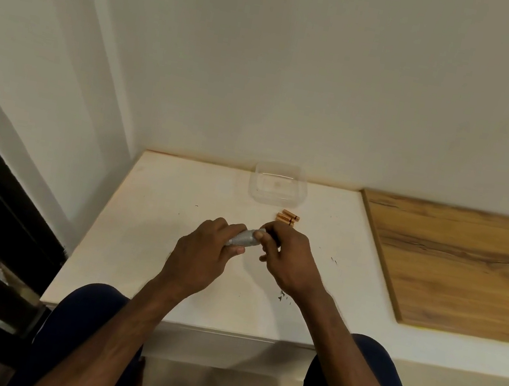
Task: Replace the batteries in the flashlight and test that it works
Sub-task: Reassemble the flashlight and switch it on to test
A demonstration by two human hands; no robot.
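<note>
A small silver flashlight (242, 239) with a knurled body is held just above the white ledge (151, 196). My left hand (203, 251) wraps around its left part. My right hand (286, 258) pinches its right end between thumb and fingers, and that end is mostly hidden. A few copper-coloured batteries (288, 218) lie side by side on the ledge just beyond my right hand, untouched.
A clear plastic container (279, 184) stands against the wall behind the batteries. A wooden board (463, 265) covers the ledge to the right. Dark specks lie near my right wrist. A dark window frame runs along the left; my knees and bare foot show below.
</note>
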